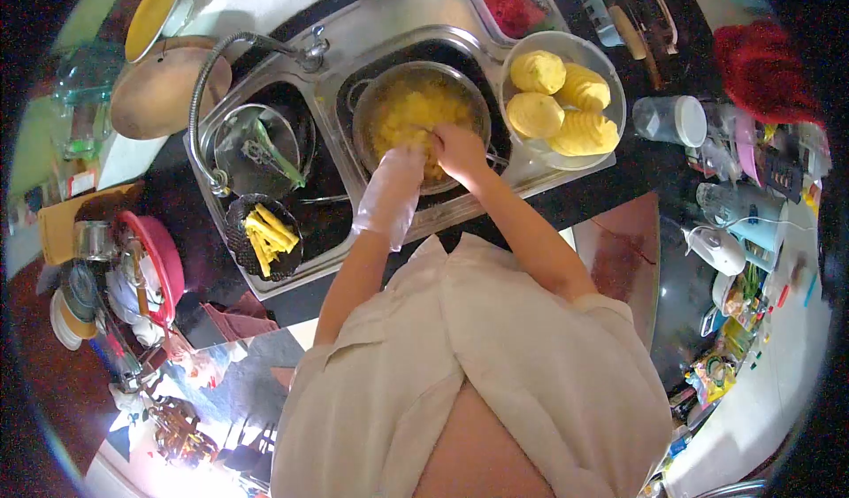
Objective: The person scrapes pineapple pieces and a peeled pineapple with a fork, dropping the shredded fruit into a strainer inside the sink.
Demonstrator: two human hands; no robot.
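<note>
My left hand [400,175], in a clear plastic glove, is over the near part of a metal pot [356,126] in the right sink basin. Yellow fruit pieces [416,100] fill much of the pot. My bare right hand [460,151] is beside it at the pot's near right side, its fingers bent together close to the gloved fingertips. Whatever lies between the fingers of both hands is too small to make out. Several peeled yellow pineapples [535,115] sit in a large clear bowl [616,100] to the right of the pot.
A lidded-looking glass pot [239,144] with tongs is in the left basin under the curved faucet [196,100]. Yellow strips [270,237] lie in a black basket [234,233]. A box with red contents [513,7] stands behind; a clear jar [668,120] lies at right.
</note>
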